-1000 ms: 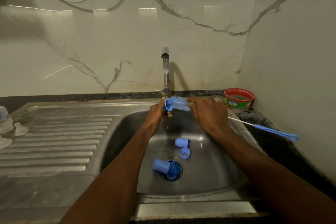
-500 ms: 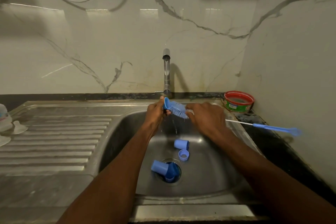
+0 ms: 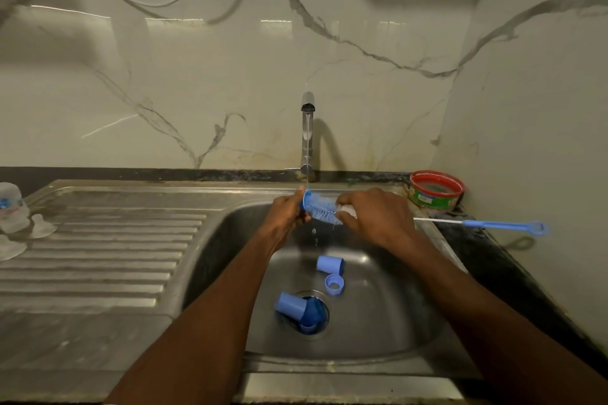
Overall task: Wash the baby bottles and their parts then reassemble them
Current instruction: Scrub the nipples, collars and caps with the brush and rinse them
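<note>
- Two hands are working together under the thin stream from the steel tap (image 3: 308, 128), over the back of the stainless steel sink (image 3: 388, 316).
- The left hand (image 3: 285, 215) is pinching a small blue plastic bottle ring (image 3: 305, 199) at its rim, while the right hand (image 3: 375, 219) is gripping the long blue-bristled bottle brush (image 3: 324, 210) near its white collar, its wire and blue handle sticking out over the dark desk (image 3: 493, 260).
- The bristles are pressing into the ring, so scrubbing seems to be in progress.
- That ring is likely light, stiff and slippery when wet; holding it across the rim with the fingertips should be safest.
- Two pale blue plastic caps, one (image 3: 330, 265) lying mid-basin and one (image 3: 290, 305) at the drain, are waiting beside a second blue ring (image 3: 334, 284) and a darker blue part (image 3: 312, 314) sitting in the drain hole.
- These look hard and light, easy to take by their open edges, though they may skid on wet steel.
- A clear baby bottle (image 3: 11, 207) and soft clear teats (image 3: 41, 226) are standing on the ridged drainboard (image 3: 108, 260); the teats probably squash easily, so their wide bases are the place to hold.
- A red-rimmed round soap tub (image 3: 436, 190) is sitting in the corner.
</note>
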A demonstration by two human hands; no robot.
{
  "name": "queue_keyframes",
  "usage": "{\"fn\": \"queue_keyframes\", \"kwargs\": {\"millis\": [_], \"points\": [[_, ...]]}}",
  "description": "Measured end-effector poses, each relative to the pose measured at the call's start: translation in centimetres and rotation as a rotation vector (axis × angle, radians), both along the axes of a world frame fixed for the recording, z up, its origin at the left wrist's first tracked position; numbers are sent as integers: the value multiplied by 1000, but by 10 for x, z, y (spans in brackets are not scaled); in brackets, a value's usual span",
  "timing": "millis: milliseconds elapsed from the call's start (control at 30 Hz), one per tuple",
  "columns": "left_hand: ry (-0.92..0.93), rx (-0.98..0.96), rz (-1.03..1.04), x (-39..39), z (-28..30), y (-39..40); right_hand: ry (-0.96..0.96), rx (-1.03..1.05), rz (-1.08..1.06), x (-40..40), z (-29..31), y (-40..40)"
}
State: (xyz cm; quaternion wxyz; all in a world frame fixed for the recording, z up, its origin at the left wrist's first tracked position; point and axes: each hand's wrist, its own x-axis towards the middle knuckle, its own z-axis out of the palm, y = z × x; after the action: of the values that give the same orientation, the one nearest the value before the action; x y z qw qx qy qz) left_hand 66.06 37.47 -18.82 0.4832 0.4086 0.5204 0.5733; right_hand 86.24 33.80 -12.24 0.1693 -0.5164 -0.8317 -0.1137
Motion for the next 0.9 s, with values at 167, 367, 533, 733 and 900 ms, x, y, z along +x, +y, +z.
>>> {"fn": "queue_keyframes", "kwargs": {"millis": [167,367,533,733,900], "points": [[-162,-58,8,11,5,-2,174,92,-146,2,-8,-1],[-153,3,90,3,7,4,34,14,-34,-10,-5,1],[-296,-53,28,8,9,-1,183,81,-119,-11,-3,2],[-150,74,86,5,12,1,36,13,-76,-13,-6,4],[-90,33,53,1,9,-4,117,53,-36,-14,10,5]]}}
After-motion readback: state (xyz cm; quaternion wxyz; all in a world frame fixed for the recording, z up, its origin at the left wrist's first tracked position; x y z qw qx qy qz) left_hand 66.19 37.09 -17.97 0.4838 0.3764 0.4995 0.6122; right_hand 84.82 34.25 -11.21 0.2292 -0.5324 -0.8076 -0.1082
